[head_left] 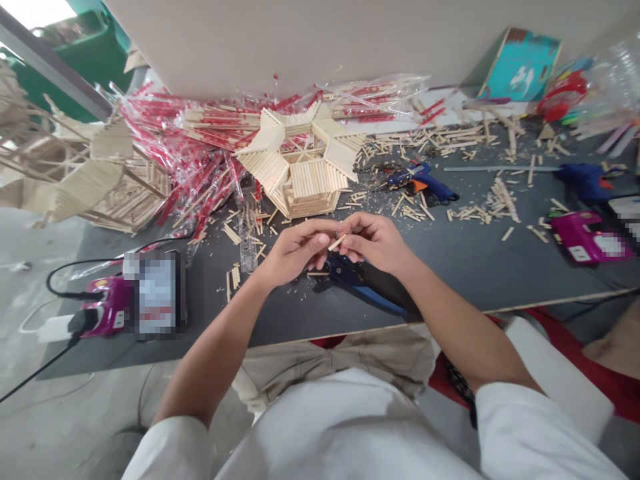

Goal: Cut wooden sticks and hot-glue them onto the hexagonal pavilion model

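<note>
A short pale wooden stick is pinched between my two hands above the table's middle. My left hand has its thumb and fingers at the stick's left side. On the other side my right hand closes thumb and fingers on it. Just below the hands lies a blue-handled cutting tool, its head partly hidden by them. Beyond my fingers stands a star-shaped model of wooden sticks. A clear ruler-like strip lies left of my left hand.
Red-tipped sticks in plastic are heaped behind. Blue glue guns and stick scraps lie at the right, near a magenta box. At the left are a phone, cables, another magenta box and a second wooden model.
</note>
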`<state>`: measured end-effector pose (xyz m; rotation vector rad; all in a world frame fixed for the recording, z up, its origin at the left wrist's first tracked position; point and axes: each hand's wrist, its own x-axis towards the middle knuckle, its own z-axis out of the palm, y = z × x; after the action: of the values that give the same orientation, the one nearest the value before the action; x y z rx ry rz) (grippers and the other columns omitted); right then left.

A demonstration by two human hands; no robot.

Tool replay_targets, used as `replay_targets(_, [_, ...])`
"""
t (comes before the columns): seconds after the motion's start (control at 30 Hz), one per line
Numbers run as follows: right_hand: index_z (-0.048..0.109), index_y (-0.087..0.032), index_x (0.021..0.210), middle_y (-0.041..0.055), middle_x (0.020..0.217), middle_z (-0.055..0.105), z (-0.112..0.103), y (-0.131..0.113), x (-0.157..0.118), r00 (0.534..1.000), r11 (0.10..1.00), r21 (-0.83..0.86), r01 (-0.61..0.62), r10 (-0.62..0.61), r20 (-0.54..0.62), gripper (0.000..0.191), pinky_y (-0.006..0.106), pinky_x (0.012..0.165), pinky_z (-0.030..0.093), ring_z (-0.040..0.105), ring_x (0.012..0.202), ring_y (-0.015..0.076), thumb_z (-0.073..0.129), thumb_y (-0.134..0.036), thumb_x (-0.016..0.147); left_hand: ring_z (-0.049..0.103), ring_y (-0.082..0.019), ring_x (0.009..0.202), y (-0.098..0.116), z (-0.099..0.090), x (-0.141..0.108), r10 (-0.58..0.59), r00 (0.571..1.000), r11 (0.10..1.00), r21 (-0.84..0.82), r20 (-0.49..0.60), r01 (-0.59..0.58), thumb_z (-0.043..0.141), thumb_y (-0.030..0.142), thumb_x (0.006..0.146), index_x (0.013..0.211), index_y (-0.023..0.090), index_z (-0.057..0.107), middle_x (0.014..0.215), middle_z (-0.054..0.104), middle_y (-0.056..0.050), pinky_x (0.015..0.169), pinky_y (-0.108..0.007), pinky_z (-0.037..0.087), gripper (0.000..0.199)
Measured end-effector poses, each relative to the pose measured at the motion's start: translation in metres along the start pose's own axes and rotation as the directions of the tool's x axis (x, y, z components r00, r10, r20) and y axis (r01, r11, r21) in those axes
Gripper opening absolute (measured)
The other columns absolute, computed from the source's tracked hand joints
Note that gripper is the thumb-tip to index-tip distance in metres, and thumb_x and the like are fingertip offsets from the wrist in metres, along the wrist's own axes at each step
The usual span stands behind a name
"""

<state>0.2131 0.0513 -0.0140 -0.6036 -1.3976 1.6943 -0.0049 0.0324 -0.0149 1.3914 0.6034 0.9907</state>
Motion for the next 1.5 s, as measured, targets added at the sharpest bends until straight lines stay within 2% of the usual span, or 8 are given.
replay_targets(0.27, [0.068,-0.016,0.094,-0.0020,0.071,0.073,0.002,0.001,-0.001,0.994,0.993,0.083,-0.088,0.082,0.077,0.027,0.015,0.044,0.045,0.060,0.051,0.0053,0.089,-0.033,0.088,0.065,-0.009,0.061,0.003,0.003,0.000,-0.071,0.997,0.997,0.039,-0.030,0.072,0.082,0.038,0.094,0.124,0.022,0.080,0.085,0.076,-0.004,0.050,-0.018,0.051,0.034])
replay_targets(0.47, [0.068,-0.018,0.099,-0.0041,0.071,0.070,0.001,0.005,0.000,0.998,0.994,0.088,-0.058,0.054,0.042,0.025,0.014,0.045,0.043,0.059,0.053,0.0048,0.087,-0.032,0.091,0.072,-0.011,0.070,-0.001,0.005,-0.002,0.120,0.987,0.960,0.265,-0.109,-0.087,0.078,0.033,0.097,0.119,0.025,0.082,0.094,0.075,-0.005,0.057,-0.019,0.056,0.024])
replay_targets(0.67, [0.067,-0.018,0.103,-0.0010,0.077,0.075,0.003,0.002,0.001,0.997,0.993,0.097,-0.063,0.067,-0.040,0.029,0.017,0.048,0.049,0.066,0.059,0.0076,0.086,-0.036,0.092,0.071,-0.012,0.066,-0.003,0.010,-0.002,0.149,0.961,0.925,0.376,-0.233,-0.053,0.072,0.034,0.102,0.109,0.019,0.076,0.087,0.076,-0.004,0.053,-0.020,0.055,0.018])
replay_targets(0.8, [0.069,-0.018,0.101,0.0007,0.080,0.076,0.005,-0.002,-0.001,0.995,0.999,-0.018,-0.034,0.033,-0.097,0.032,0.020,0.053,0.054,0.068,0.063,0.0095,0.089,-0.039,0.087,0.068,-0.009,0.065,-0.004,0.007,-0.002,0.289,0.929,0.789,0.607,-0.232,-0.094,0.066,0.027,0.105,0.108,0.019,0.073,0.092,0.074,-0.002,0.060,-0.021,0.055,0.011])
replay_targets(0.93, [0.071,-0.019,0.094,-0.0004,0.074,0.074,0.006,-0.005,-0.002,0.986,0.993,-0.117,-0.009,-0.011,-0.166,0.028,0.021,0.054,0.055,0.067,0.061,0.0098,0.090,-0.037,0.086,0.071,-0.012,0.081,-0.001,0.005,-0.003,0.417,0.897,0.603,0.784,-0.149,-0.150,0.063,0.022,0.106,0.113,0.020,0.072,0.101,0.075,-0.003,0.073,-0.024,0.057,0.012])
replay_targets(1.03, [0.071,-0.018,0.094,0.0009,0.078,0.076,0.007,-0.008,-0.001,0.981,0.993,-0.113,-0.028,0.005,-0.193,0.030,0.021,0.053,0.055,0.068,0.062,0.0103,0.090,-0.040,0.085,0.073,-0.014,0.091,0.001,0.005,-0.003,0.452,0.887,0.500,0.850,-0.093,-0.165,0.061,0.023,0.107,0.116,0.020,0.072,0.103,0.077,-0.005,0.079,-0.024,0.058,0.015])
replay_targets(1.23, [0.069,-0.018,0.099,0.0019,0.082,0.077,0.008,-0.009,-0.001,0.981,0.990,-0.138,-0.023,-0.004,-0.194,0.030,0.022,0.053,0.056,0.069,0.063,0.0105,0.085,-0.042,0.091,0.074,-0.014,0.092,-0.005,0.006,-0.006,0.534,0.840,0.418,0.894,-0.100,-0.159,0.064,0.025,0.106,0.115,0.020,0.074,0.103,0.079,-0.006,0.084,-0.023,0.057,0.014])
replay_targets(1.5, [0.068,-0.018,0.103,0.0016,0.083,0.074,0.011,-0.002,-0.003,0.974,0.943,-0.331,0.034,-0.106,-0.202,0.020,0.025,0.059,0.056,0.069,0.066,0.0108,0.072,-0.038,0.100,0.075,-0.013,0.093,-0.007,0.008,-0.009,0.544,0.838,0.382,0.903,-0.047,-0.198,0.064,0.023,0.106,0.118,0.021,0.073,0.105,0.079,-0.006,0.084,-0.022,0.054,0.015])
